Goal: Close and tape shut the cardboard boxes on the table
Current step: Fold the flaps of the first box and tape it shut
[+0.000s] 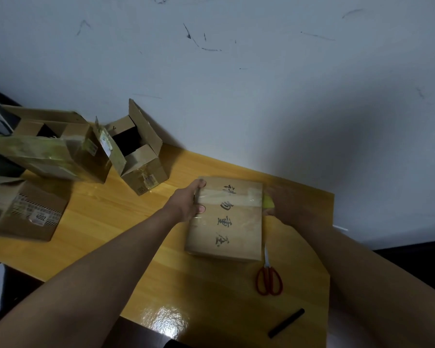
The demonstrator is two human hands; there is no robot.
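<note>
Flat cardboard box (225,218) lying closed at mid-counter (126,237), long axis running away from the body, pinned between both hands. Left hand (187,203) clamped on the box's left edge at its far half, thumb over the top, fingers curled onto the lid. Right hand (290,207) blurred just off the right edge beside a yellow-green tape roll (269,200); whether clenched on the roll or loose, impossible to tell. Clear tape band (230,195) stretched crosswise over the far half, at right angles to the long axis. Red scissors (268,277) resting just beside the near right corner, closer to the right hand, likely wanted for the cut. Open boxes (136,151) waiting far left, against the wall.
</note>
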